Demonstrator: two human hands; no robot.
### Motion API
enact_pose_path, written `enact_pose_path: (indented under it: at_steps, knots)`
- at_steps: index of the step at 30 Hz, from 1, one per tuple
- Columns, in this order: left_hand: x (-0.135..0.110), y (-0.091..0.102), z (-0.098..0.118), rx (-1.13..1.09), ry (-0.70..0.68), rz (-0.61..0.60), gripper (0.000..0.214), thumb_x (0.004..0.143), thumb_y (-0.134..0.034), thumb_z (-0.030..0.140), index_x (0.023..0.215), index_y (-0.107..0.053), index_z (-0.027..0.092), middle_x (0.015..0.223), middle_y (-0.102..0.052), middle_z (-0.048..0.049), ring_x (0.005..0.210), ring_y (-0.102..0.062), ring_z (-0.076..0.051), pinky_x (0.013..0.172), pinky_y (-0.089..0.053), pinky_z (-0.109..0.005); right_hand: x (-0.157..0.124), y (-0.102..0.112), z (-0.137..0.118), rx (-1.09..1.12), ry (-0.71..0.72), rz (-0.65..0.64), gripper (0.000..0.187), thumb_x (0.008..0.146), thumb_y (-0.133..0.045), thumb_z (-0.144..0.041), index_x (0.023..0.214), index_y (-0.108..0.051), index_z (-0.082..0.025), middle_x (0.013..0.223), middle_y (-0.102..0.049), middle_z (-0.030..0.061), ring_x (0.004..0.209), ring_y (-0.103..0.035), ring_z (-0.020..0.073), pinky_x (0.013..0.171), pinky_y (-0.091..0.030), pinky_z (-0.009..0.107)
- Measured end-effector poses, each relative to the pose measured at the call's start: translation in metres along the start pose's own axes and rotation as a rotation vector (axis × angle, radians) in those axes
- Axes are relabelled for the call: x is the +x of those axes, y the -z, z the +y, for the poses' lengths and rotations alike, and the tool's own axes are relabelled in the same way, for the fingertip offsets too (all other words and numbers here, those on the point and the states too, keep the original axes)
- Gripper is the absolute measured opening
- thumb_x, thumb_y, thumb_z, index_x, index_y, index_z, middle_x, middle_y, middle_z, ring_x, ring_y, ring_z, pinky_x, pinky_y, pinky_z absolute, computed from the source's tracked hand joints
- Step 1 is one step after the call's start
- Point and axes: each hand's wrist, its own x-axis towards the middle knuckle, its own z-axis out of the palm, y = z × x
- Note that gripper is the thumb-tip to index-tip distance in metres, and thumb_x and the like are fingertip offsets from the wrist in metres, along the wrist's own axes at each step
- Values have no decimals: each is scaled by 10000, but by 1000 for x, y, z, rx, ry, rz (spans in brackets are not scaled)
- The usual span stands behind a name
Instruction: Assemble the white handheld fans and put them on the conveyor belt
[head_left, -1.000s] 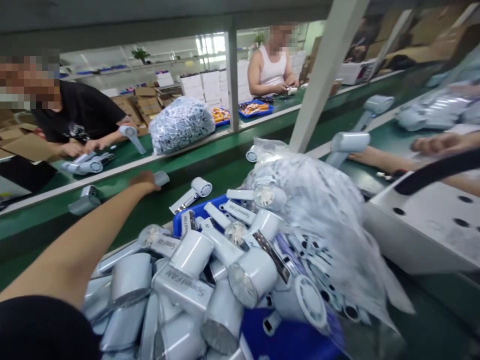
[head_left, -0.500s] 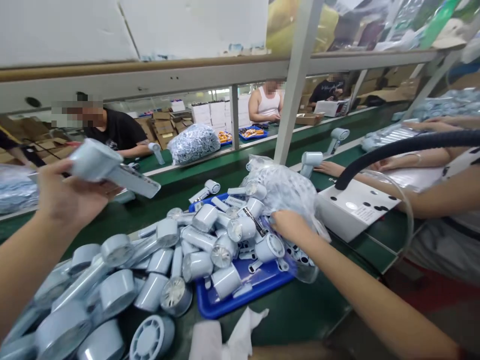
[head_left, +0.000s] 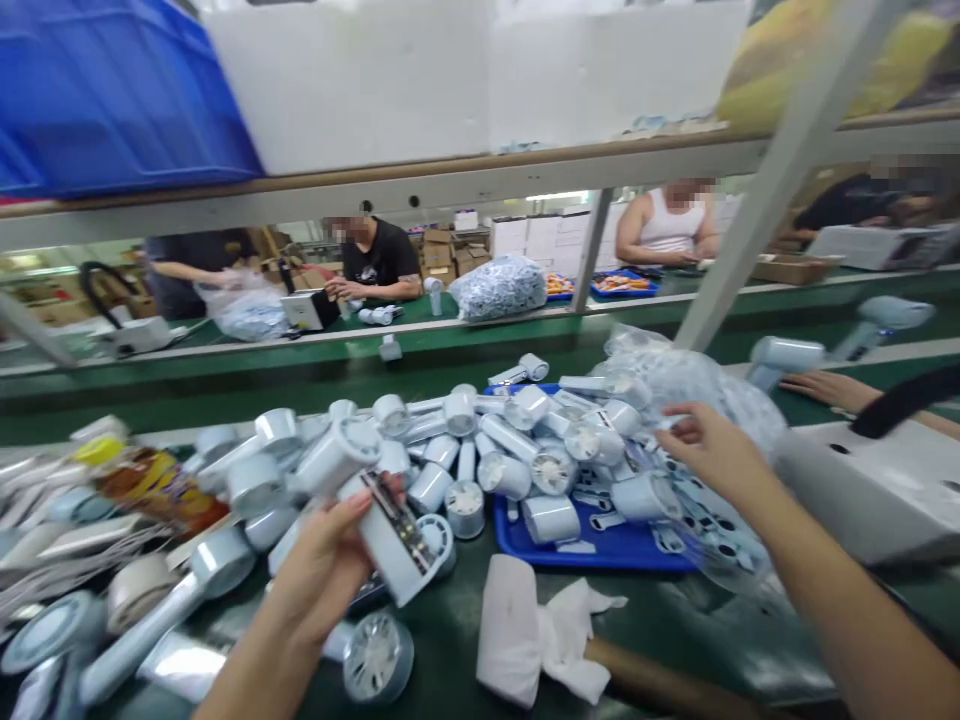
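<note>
My left hand (head_left: 322,560) grips a pale blue handheld fan (head_left: 390,545) by its body. The fan's handle side is uncovered, showing a circuit board inside. Around and behind it lies a large heap of similar fans (head_left: 277,480). On the right, my right hand (head_left: 697,440) hovers with fingers loosely bent and apart, nothing visible in them. It is beside a clear plastic bag (head_left: 667,370) full of small light blue parts (head_left: 712,510). A blue tray (head_left: 517,545) sits under part of the heap and some small parts.
A mallet (head_left: 510,630) with a white-wrapped head lies in front. To the left is a yellow-capped bottle (head_left: 150,485). A white box-shaped machine (head_left: 862,480) with a black hose stands right, near a co-worker's hand (head_left: 825,390). A shelf edge (head_left: 420,185) crosses overhead; co-workers sit opposite.
My view has swung left. My left hand has brought the fan down in front of the heap and turned its open side up. My right hand has lifted away from the bag's small parts.
</note>
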Motion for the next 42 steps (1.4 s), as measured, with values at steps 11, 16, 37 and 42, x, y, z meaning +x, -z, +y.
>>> enact_pose_path:
  at_steps: [11, 16, 37, 42]
  knots:
    - [-12, -1, -67, -397, 97, -144, 291, 542, -798, 238, 768, -665, 111, 696, -711, -39, 690, -667, -187, 755, -520, -281, -145, -47, -195, 1203, 215, -102, 149, 709, -680, -274, 845, -640, -228, 829, -676, 15, 747, -639, 167, 683, -539, 280]
    - [-15, 11, -68, -286, -37, -157, 326, 577, -777, 297, 832, -657, 132, 737, -706, -47, 796, -662, -230, 800, -498, -330, -139, -49, -191, 1052, 249, -220, 176, 727, -658, -308, 871, -667, -207, 864, -684, 38, 770, -634, 189, 713, -523, 317]
    - [-27, 29, -75, 442, -579, 16, 566, 684, -695, 253, 1205, -488, 179, 1277, -501, -89, 1245, -376, -239, 1039, -230, -276, -147, -72, -201, 1413, -102, -392, 226, 531, -797, -290, 677, -668, -175, 673, -678, 7, 662, -621, 161, 662, -506, 286]
    - [-34, 23, -60, 412, -451, -58, 820, 365, -823, 39, 1121, -531, 158, 1089, -591, -77, 1130, -463, -297, 966, -310, -298, -145, -72, -199, 1557, -206, -483, 279, 429, -841, -229, 556, -599, -173, 531, -601, -41, 505, -551, 104, 508, -460, 218]
